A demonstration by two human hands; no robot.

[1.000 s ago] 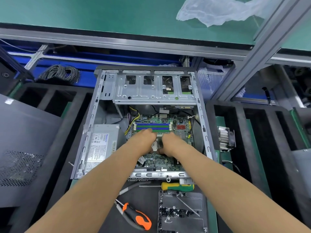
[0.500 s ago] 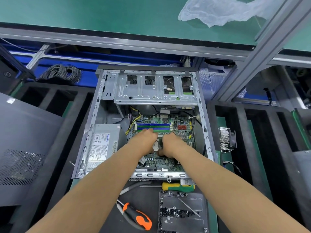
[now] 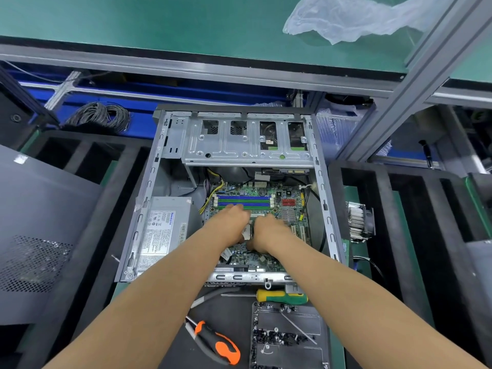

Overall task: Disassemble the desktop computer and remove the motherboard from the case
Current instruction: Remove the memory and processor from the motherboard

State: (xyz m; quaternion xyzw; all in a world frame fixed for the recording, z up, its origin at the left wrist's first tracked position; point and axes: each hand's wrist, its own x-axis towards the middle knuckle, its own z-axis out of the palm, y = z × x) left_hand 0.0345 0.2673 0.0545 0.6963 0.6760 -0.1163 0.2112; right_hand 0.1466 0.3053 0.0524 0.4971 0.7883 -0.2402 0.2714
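- Case point(image 3: 323, 198) is lying open-side up on the table point(image 3: 404, 214), long axis running 12 to 6 o'clock.
- Motherboard point(image 3: 266, 194) is sitting flat in the case floor, memory slots at 12 o'clock.
- Left hand point(image 3: 230, 222) and right hand point(image 3: 269, 230) are resting on the board at a metal socket point(image 3: 247, 231); finger grasp cannot be told.
- Power supply point(image 3: 162, 230) is standing at 9 o'clock; drive cage point(image 3: 247, 145) is overhanging at 12 o'clock.
- Screwdriver point(image 3: 282, 296) and pliers point(image 3: 215, 342) are lying at 6 o'clock.

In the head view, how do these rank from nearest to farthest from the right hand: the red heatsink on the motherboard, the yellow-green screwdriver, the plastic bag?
From the right hand:
1. Red heatsink, on the board just beyond the hand.
2. Yellow-green screwdriver, outside the case, on the near side.
3. Plastic bag, on the green shelf, far right.
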